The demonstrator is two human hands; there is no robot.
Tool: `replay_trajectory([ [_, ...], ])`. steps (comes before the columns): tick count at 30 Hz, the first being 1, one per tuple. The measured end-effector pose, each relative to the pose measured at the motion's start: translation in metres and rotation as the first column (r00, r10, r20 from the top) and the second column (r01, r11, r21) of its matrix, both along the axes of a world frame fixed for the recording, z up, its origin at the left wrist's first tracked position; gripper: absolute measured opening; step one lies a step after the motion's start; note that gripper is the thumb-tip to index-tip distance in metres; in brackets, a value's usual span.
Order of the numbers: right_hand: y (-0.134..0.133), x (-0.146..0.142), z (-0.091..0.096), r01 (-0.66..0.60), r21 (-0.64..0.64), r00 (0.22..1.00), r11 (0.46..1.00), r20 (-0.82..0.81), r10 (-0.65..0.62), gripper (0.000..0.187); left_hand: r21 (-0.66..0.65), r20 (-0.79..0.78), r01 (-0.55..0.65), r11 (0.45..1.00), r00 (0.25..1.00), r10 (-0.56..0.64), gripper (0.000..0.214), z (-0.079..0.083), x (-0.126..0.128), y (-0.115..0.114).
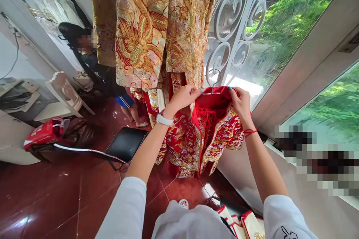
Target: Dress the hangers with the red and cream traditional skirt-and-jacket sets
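Below the hanging gold brocade robe (146,26), left hand (183,97) and right hand (241,102) each pinch a shoulder of the red gold-embroidered jacket (202,134), spreading it so the cloth hangs straight.

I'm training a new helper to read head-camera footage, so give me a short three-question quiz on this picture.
1. True or false: the left hand and the right hand both grip the top of the red embroidered garment.
2. Which wrist wears the white watch? A) left B) right C) neither
3. What colour is the seat of the chair standing on the floor left of the garment?
Key: 1 true; 2 A; 3 black.
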State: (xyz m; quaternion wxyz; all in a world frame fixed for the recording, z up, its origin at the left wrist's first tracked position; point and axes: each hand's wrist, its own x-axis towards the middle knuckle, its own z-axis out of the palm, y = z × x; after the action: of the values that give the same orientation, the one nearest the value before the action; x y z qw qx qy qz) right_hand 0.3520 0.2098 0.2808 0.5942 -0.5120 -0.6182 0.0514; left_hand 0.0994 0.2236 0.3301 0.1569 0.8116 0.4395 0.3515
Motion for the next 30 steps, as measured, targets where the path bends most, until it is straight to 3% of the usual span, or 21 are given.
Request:
replay_trajectory([
  [2,-0.002,0.003,-0.005,-0.06,-0.027,0.998,0.998,-0.01,0.06,0.037,-0.005,-0.078,0.039,0.999,0.996,-0.039,0.016,0.0,-0.003,-0.002],
  [5,-0.007,0.007,-0.006,-0.144,-0.053,0.988,0.988,0.043,0.147,0.033,0.099,-0.159,-0.007,0.995,0.987,0.022,0.01,-0.001,0.005,-0.01],
  [8,-0.015,0.006,-0.008,-0.116,-0.041,0.983,0.992,0.14,0.121,0.031,0.192,-0.152,-0.042,0.98,0.986,0.072,0.014,-0.002,0.022,-0.024],
  [10,-0.026,0.003,-0.021,-0.019,-0.018,0.974,1.0,0.227,0.023,0.05,0.167,-0.109,-0.057,0.984,0.991,0.076,0.02,-0.004,0.023,-0.034],
  [12,-0.044,-0.002,-0.05,0.112,-0.007,0.946,0.994,0.307,-0.104,0.081,0.109,-0.012,-0.03,0.994,0.999,0.031,0.028,-0.014,0.006,-0.042],
  [14,-0.064,-0.007,-0.089,0.23,-0.016,0.924,0.973,0.317,-0.214,0.093,0.053,0.139,0.013,0.998,0.99,-0.02,0.037,-0.036,-0.028,-0.044],
  [16,-0.082,-0.011,-0.128,0.325,-0.005,0.925,0.946,0.209,-0.317,0.083,-0.013,0.3,-0.005,1.0,0.954,0.008,0.048,-0.069,-0.069,-0.038],
  [18,-0.093,-0.013,-0.157,0.378,-0.004,0.922,0.926,0.095,-0.375,0.068,-0.185,0.47,-0.008,0.983,0.878,0.096,0.054,-0.106,-0.103,-0.026],
  [20,-0.095,-0.012,-0.169,0.373,-0.016,0.927,0.928,0.048,-0.372,0.058,-0.365,0.562,0.063,0.929,0.81,0.165,0.062,-0.135,-0.121,-0.013],
  [22,-0.092,-0.009,-0.164,0.337,-0.037,0.941,0.941,0.045,-0.336,0.052,-0.416,0.584,0.066,0.907,0.784,0.211,0.066,-0.15,-0.123,-0.005],
  [24,-0.088,-0.005,-0.147,0.298,-0.058,0.954,0.953,0.049,-0.296,0.047,-0.334,0.56,-0.087,0.939,0.783,0.272,0.062,-0.15,-0.114,-0.006],
  [26,-0.089,-0.002,-0.128,0.267,-0.072,0.962,0.961,0.073,-0.262,0.042,-0.156,0.523,-0.369,0.916,0.756,0.394,0.055,-0.143,-0.103,-0.017],
  [28,-0.096,-0.003,-0.114,0.277,-0.073,0.958,0.958,0.091,-0.27,0.038,0.048,0.52,-0.62,0.783,0.685,0.51,0.051,-0.136,-0.092,-0.034],
  [30,-0.105,-0.011,-0.112,0.31,-0.071,0.948,0.948,0.093,-0.304,0.04,0.182,0.562,-0.731,0.657,0.626,0.541,0.052,-0.135,-0.084,-0.053],
])
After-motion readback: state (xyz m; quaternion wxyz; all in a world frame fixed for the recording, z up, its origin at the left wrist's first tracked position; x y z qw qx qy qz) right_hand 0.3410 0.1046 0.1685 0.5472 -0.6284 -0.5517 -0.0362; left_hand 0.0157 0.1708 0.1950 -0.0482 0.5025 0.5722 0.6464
